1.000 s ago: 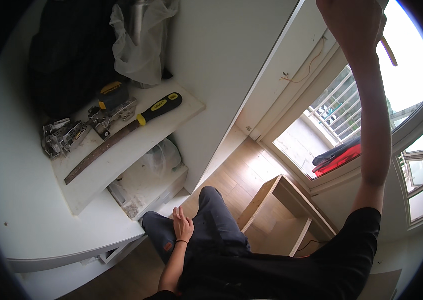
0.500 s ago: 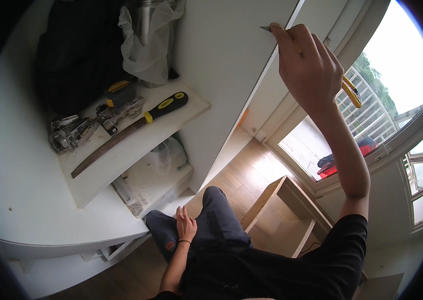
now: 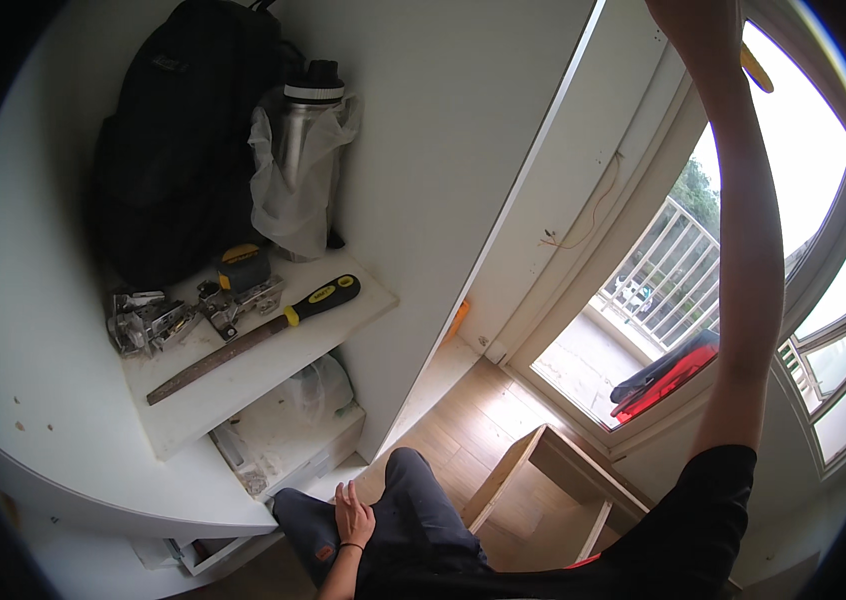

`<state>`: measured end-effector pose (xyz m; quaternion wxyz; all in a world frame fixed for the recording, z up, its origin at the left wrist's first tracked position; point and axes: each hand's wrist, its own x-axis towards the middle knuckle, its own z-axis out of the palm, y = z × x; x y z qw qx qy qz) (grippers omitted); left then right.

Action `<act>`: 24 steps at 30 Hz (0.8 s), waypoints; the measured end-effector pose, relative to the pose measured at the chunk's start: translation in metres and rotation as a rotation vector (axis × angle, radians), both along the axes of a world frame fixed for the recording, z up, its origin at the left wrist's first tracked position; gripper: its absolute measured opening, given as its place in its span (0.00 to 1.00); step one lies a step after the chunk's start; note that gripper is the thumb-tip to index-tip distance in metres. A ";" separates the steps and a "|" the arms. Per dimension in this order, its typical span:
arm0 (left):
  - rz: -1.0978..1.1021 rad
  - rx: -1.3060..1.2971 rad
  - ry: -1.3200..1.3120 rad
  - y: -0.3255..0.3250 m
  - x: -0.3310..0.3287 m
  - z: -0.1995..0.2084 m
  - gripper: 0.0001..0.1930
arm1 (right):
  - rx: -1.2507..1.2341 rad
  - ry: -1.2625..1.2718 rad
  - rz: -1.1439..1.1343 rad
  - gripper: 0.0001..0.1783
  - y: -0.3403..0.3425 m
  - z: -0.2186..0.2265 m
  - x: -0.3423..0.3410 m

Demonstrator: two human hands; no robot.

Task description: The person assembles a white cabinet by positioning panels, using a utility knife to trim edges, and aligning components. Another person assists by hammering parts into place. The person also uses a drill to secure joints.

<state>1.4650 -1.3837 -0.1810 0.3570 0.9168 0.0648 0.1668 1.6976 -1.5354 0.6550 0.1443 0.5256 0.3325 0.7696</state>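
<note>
My right arm is raised high, and only the wrist side of my right hand (image 3: 705, 25) shows at the top edge; its fingers lie outside the picture. The yellow end of a utility knife (image 3: 757, 68) sticks out beside it. The hand is close to the upper end of a white panel's front edge (image 3: 555, 105). On my thigh rests my left hand (image 3: 354, 516), its fingers stretched out, holding nothing. A file (image 3: 273, 330) with a black and yellow handle lies on the white shelf (image 3: 368, 312), by a tape measure (image 3: 243, 268) and several metal hinges (image 3: 155, 322).
A black backpack (image 3: 193, 140) and a steel bottle (image 3: 295, 135) in a plastic bag stand behind the tools. An open wooden frame (image 3: 508, 478) is on the floor to my right, near a glass door showing a white railing (image 3: 658, 265). A red and dark bundle (image 3: 668, 375) lies outside.
My right hand has moved up along the panel edge, partly out of the picture, with the utility knife. The view has tilted upward, so the backpack and bottle show more. My left hand stays on my thigh.
</note>
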 end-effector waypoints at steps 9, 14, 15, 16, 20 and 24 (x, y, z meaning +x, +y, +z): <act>-0.006 -0.039 0.061 0.001 0.000 0.005 0.39 | -0.055 0.065 -0.041 0.07 0.001 -0.012 0.006; 0.001 -0.016 0.049 0.001 0.000 0.007 0.38 | -0.061 0.148 -0.034 0.06 0.002 -0.051 0.002; 0.000 0.001 0.018 0.002 0.000 0.007 0.38 | -0.061 0.154 -0.034 0.06 0.002 -0.062 0.002; -0.003 0.006 0.016 0.002 0.000 0.007 0.38 | -0.061 0.161 -0.034 0.06 0.003 -0.073 0.001; -0.002 0.005 0.038 0.002 -0.001 0.009 0.38 | -0.142 0.177 -0.012 0.05 0.003 -0.113 -0.006; 0.006 0.014 0.008 0.003 -0.001 0.010 0.38 | -0.146 0.243 -0.056 0.06 0.000 -0.150 -0.006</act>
